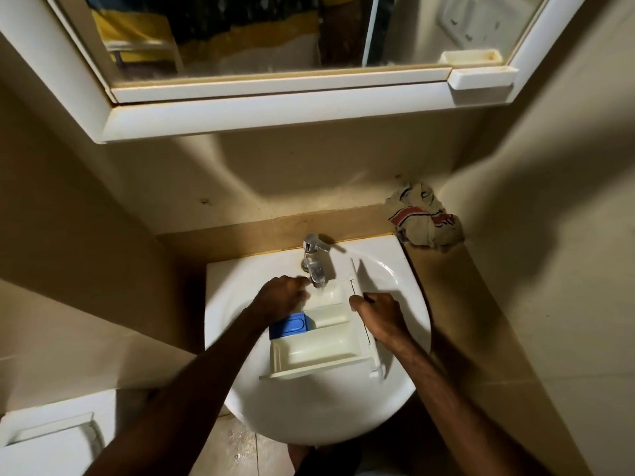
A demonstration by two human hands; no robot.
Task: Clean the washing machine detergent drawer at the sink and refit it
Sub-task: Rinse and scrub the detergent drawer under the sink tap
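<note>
Rinsing underway — detergent drawer under the tap at centre frame, right hand gripping its edge, left hand curled inside it, grip unclear — next, scrub the compartments.

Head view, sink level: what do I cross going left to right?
Left hand → chrome tap → right hand → crumpled striped rag on the ledge.

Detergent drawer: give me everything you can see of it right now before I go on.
The detergent drawer is cream-white plastic, open side up, lying aslant in the sink under the tap. It has several open compartments and a blue insert on its left side. Its front panel faces right. The right hand grips that right edge; the left hand rests on its far left part by the spout. Running water cannot be confirmed.
</note>
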